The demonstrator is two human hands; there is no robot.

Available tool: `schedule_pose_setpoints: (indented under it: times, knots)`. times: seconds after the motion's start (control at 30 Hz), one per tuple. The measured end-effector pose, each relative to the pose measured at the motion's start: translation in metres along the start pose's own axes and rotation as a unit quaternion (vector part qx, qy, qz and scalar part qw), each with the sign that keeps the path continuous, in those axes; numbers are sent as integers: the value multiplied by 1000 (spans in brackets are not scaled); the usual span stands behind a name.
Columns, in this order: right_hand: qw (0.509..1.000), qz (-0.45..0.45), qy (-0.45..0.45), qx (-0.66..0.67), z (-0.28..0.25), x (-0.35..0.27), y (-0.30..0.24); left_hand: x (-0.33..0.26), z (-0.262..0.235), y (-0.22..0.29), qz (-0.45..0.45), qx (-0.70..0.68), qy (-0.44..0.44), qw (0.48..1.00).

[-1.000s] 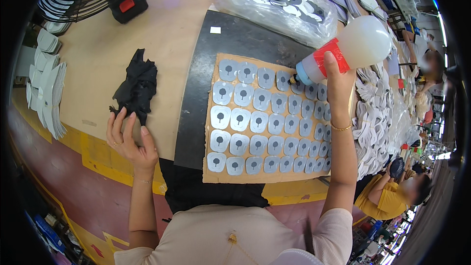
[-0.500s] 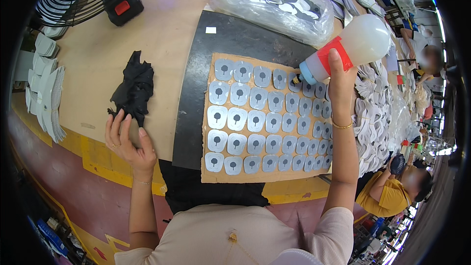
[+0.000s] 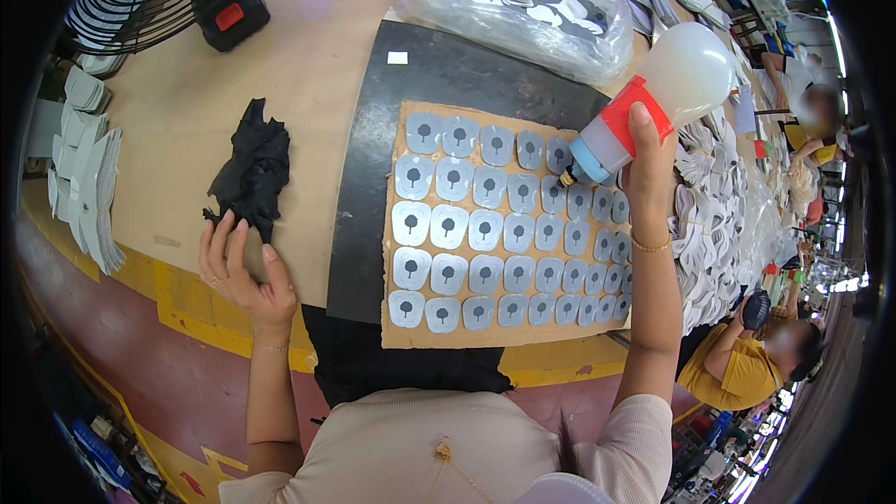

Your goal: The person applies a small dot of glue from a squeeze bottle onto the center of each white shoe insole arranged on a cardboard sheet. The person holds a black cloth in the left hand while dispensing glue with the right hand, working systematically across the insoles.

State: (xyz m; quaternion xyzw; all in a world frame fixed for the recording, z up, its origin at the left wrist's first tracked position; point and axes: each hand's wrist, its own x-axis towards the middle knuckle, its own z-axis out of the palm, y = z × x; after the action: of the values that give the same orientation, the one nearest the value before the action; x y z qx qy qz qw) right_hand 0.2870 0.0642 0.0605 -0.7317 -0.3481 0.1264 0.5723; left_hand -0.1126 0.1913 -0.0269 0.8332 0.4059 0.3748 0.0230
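My right hand (image 3: 651, 163) is wrapped around a translucent squeeze bottle (image 3: 691, 75) with a red band and a blue collar. The bottle leans, its narrow nozzle (image 3: 566, 179) pointing down at the patches, near the second row from the far edge. Rows of small grey rounded patches (image 3: 412, 224), each with a dark tree-like mark, lie on a cardboard sheet (image 3: 495, 338). Whether the nozzle touches a patch, I cannot tell. My left hand (image 3: 247, 275) rests on the table with spread fingers, fingertips at the near end of a crumpled black cloth (image 3: 252, 163).
Beneath the cardboard lies a black mat (image 3: 369, 159). A clear plastic bag (image 3: 597, 47) of grey and white pieces sits behind it. Far left stands a black fan (image 3: 149, 0), with stacked white pieces (image 3: 89, 187) nearby. White pieces (image 3: 700, 215) heap at right; people (image 3: 733, 369) work beyond.
The squeeze bottle has tilted and its nozzle has moved nearer to me, from the farthest row of patches to the second. My left hand and the cloth have stayed in place.
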Motion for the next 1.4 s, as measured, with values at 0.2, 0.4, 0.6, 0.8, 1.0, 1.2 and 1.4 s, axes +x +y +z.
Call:
schedule_pose_setpoints:
  times: [0.2,0.4,0.6,0.8,1.0,1.2,1.4]
  knots:
    - [993,-45,24,-103,-1,-3,-4,-1,0,-1,-1,1,-1,1000]
    - [993,-45,4,-111,0,-6,-3,-1,0,-1,-2,2,-4,1000]
    - [986,61,7,154,-10,2,5,0,0,-1,0,1,-3,1000]
    - [996,-20,72,-43,-21,6,10,0,1,0,4,9,-2,1000]
    - [994,-46,70,-74,-12,6,2,0,1,0,4,12,-4,1000]
    - [994,-20,32,-106,-14,8,3,0,0,1,-1,19,-13,1000]
    - [961,126,16,247,-20,3,-5,1,0,3,4,20,-11,1000]
